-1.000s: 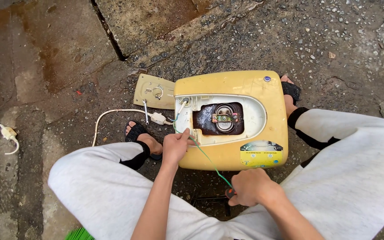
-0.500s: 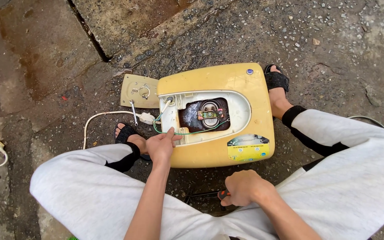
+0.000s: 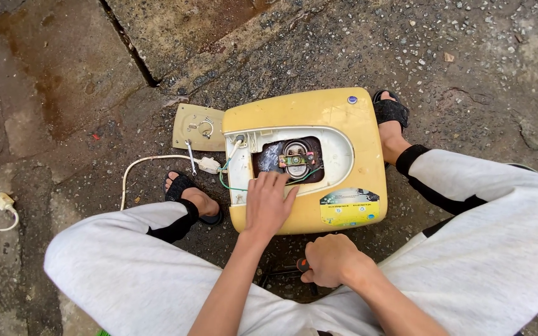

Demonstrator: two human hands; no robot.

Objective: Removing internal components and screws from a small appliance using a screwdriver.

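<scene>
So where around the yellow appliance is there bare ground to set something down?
Bare wet concrete lies beyond the detached cover plate, and gravelly ground beyond the yellow appliance at the top right. It is crowded between the knees, where the left hand, right hand, white cord and sandalled feet sit.

The opening of the yellow plastic appliance casing (image 3: 337, 118) is partly blocked by the left hand (image 3: 269, 205) laid across its lower edge and by green wires (image 3: 231, 185). Its left flank is crowded by a detached beige cover plate (image 3: 195, 127) and a white cord (image 3: 151, 162). Open wet concrete ground (image 3: 45, 93) is left at the upper left of the frame.
</scene>
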